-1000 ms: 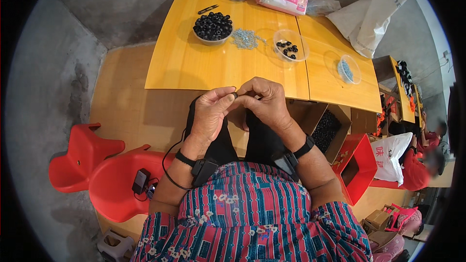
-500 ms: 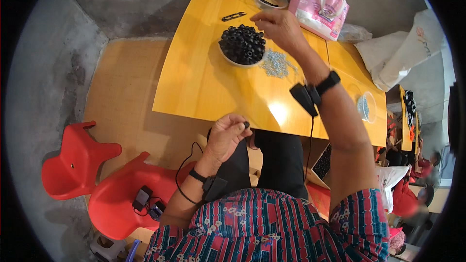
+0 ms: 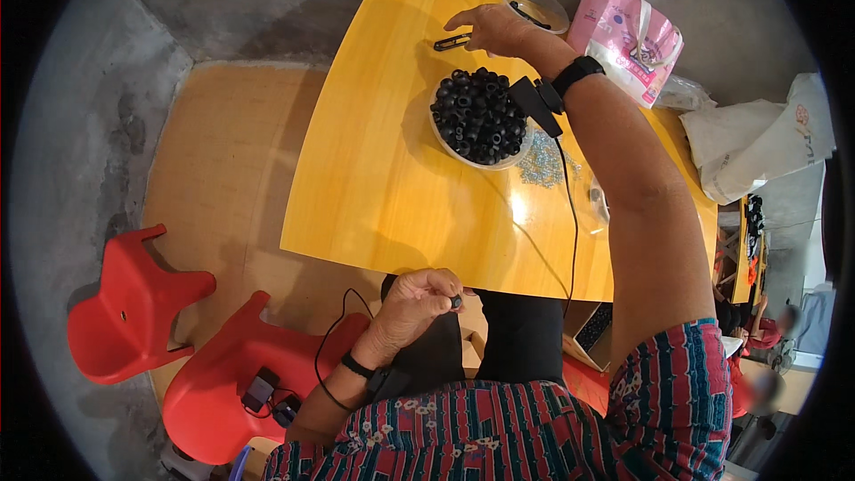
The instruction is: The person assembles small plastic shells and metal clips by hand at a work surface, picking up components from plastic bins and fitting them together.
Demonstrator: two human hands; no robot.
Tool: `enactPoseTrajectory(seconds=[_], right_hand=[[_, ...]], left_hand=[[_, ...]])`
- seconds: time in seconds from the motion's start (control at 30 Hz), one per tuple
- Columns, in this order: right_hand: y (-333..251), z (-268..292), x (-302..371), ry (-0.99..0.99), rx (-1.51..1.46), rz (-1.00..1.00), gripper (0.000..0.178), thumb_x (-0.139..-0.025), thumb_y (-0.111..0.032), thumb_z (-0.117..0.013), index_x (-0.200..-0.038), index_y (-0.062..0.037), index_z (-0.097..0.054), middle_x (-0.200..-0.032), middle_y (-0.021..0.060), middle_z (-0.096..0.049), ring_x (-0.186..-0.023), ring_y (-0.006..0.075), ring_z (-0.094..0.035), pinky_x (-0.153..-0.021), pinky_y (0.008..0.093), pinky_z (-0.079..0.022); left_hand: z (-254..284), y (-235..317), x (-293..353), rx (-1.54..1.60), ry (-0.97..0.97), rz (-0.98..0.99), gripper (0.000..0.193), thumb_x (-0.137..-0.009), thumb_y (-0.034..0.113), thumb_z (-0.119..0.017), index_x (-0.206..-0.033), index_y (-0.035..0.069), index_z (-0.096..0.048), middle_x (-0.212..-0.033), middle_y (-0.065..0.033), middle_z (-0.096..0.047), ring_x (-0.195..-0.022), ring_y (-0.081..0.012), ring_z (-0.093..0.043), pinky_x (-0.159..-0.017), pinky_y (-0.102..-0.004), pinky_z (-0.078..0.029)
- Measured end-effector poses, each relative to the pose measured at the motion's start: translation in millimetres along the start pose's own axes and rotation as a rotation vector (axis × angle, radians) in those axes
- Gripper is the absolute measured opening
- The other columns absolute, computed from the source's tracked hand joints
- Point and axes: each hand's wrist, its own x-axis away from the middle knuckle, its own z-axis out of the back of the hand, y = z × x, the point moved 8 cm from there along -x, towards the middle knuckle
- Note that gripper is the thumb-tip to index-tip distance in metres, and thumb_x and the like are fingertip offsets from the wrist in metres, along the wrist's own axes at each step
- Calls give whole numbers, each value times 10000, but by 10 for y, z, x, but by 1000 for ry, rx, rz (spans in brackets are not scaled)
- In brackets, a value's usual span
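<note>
My left hand is held low by the table's front edge, thumb and fingers pinched on a small black plastic piece. Out across the table, my right hand has its index finger stretched and its fingers apart. It is at a pair of black thread snips, whose right end is close to the fingers; whether they touch is unclear. A white bowl heaped with black ring-like plastic parts stands nearer to me. Beside the bowl lies a pile of small silvery metal pieces, partly behind a cable.
At the back are a clear round tub and a pink package. White sacks lie on the right. My right forearm partly hides a small clear container. Red chairs stand left; a cable hangs from my right wrist.
My right hand has moved left, from beside the clear tub to the snips, its fingers opening out. My left hand keeps its black piece. The view has shifted over the table.
</note>
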Motion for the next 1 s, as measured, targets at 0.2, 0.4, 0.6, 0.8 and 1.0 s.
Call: enactPoseTrajectory(seconds=[0.2, 0.4, 0.6, 0.8, 1.0], right_hand=[[78, -87, -194, 21, 119, 129, 441, -710, -94, -717, -1133, -137, -601, -862, 137, -652, -796, 276, -626, -764, 397, -485], [101, -257, -335, -75, 233, 121, 357, -689, -134, -755, -1018, -120, -616, -955, 110, -624, -987, 300, -574, -815, 406, -468], [102, -289, -355, -109, 222, 104, 237, -684, -135, -750, -883, -95, -626, -875, 104, -628, -890, 295, -598, -754, 399, -469], [150, -345, -367, -79, 169, 167, 169, -680, -108, -721, -796, -57, -609, -814, 107, -622, -837, 294, -600, -717, 391, -468], [335, 67, -219, 281, 30, 277, 147, -723, -116, -674, -834, -49, -604, -810, 106, -634, -743, 272, -612, -665, 379, -480]], left_hand=[[-11, -25, -12, 21, 3, 32, 88, -791, 59, -673, -863, 50, -623, -847, -72, -556, -791, -168, -566, -756, -305, -496], [-11, -28, 5, 10, -4, 32, 73, -795, 0, -637, -861, 25, -619, -874, -77, -565, -812, -168, -568, -764, -294, -483], [-29, -25, 5, -28, 16, 47, 70, -795, -20, -623, -856, 14, -614, -872, -73, -561, -815, -167, -566, -771, -294, -481], [-41, -25, -3, -44, 13, 58, 76, -791, -27, -622, -853, 16, -615, -880, -70, -565, -822, -167, -570, -780, -304, -484], [15, -69, 20, -74, 9, 29, 77, -794, -15, -629, -859, 24, -617, -890, -70, -575, -811, -167, -582, -770, -311, -494]])
